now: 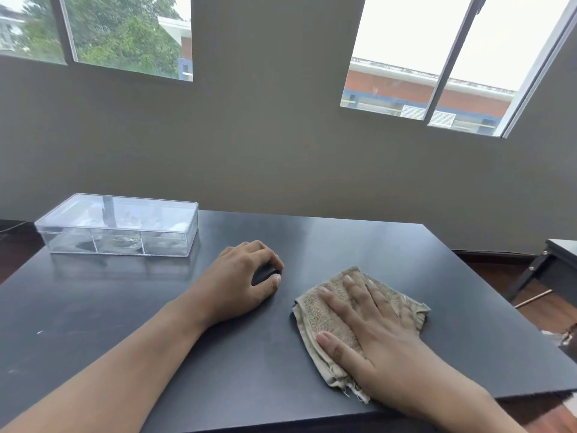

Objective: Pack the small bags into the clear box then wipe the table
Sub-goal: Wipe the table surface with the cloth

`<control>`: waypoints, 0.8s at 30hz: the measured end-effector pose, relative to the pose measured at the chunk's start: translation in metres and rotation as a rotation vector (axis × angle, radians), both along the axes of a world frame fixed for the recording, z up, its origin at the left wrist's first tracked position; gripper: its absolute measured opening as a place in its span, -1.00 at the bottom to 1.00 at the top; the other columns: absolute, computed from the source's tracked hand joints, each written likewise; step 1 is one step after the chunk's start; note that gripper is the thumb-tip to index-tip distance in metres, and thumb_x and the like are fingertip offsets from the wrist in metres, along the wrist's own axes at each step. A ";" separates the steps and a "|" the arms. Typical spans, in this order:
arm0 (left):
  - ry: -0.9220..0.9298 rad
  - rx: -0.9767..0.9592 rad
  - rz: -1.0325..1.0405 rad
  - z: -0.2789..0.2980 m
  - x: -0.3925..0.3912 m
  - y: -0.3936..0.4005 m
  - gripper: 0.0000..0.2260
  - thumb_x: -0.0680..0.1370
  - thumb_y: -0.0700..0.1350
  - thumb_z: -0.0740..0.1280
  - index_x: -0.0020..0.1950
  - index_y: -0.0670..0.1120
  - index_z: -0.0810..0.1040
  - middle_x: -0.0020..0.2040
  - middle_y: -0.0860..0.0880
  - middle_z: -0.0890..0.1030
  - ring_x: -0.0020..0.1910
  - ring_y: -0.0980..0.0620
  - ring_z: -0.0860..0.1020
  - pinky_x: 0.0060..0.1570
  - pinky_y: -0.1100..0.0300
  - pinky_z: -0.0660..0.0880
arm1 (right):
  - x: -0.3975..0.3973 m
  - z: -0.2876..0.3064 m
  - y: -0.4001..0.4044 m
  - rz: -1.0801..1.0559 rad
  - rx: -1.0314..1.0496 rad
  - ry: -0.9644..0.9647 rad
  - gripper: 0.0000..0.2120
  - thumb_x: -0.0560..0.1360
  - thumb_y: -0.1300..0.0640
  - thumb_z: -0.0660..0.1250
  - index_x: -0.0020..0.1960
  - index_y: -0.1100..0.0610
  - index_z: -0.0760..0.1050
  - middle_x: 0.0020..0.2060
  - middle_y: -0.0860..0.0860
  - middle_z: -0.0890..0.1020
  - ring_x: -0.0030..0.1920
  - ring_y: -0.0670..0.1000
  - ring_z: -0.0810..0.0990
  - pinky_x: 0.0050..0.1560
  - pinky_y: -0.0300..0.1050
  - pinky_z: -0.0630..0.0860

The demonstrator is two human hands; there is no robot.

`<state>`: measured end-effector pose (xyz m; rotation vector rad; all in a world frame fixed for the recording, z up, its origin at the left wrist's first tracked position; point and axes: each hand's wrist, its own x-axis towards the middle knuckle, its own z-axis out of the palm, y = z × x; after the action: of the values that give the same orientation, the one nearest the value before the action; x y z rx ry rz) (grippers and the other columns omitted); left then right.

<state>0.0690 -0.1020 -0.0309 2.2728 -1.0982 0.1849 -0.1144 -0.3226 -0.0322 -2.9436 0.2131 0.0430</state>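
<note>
The clear box (118, 228) stands at the table's far left with its lid on. Small clear bags (125, 242) show dimly through its walls in the divided compartments. A beige terry cloth (318, 314) lies folded on the dark table (218, 354) at the near right. My right hand (374, 323) presses flat on the cloth with fingers spread. My left hand (240, 276) rests on the bare tabletop to the left of the cloth, loosely cupped, fingertips touching the surface, with nothing in it.
A grey wall with two windows rises just behind the table. A second dark table (559, 264) with metal legs stands at the right over a wooden floor. The table's near edge runs just under my right wrist.
</note>
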 end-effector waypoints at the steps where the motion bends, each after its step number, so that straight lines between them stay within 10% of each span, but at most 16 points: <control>1: -0.001 0.001 0.001 -0.001 0.001 -0.001 -0.86 0.58 0.13 0.29 0.11 0.20 0.55 0.13 0.26 0.53 0.19 0.24 0.47 0.34 0.13 0.32 | -0.004 0.000 0.000 0.007 -0.001 0.005 -0.37 0.39 -0.66 -0.24 0.42 -0.64 -0.31 0.62 -0.29 -0.25 0.61 -0.10 -0.38 0.54 0.30 -0.39; 24: 0.007 -0.020 0.002 -0.005 0.005 -0.003 -0.85 0.60 0.10 0.29 0.15 0.19 0.56 0.14 0.22 0.52 0.20 0.22 0.45 0.35 0.15 0.29 | 0.206 0.018 -0.112 -0.366 0.053 0.085 -0.03 0.24 -0.69 -0.15 0.60 -0.37 -0.07 0.67 -0.02 -0.08 0.64 0.24 -0.17 0.55 0.44 -0.16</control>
<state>0.0741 -0.1047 -0.0359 2.2549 -1.0859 0.1875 0.0917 -0.4342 -0.0146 -2.8030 0.7455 0.1195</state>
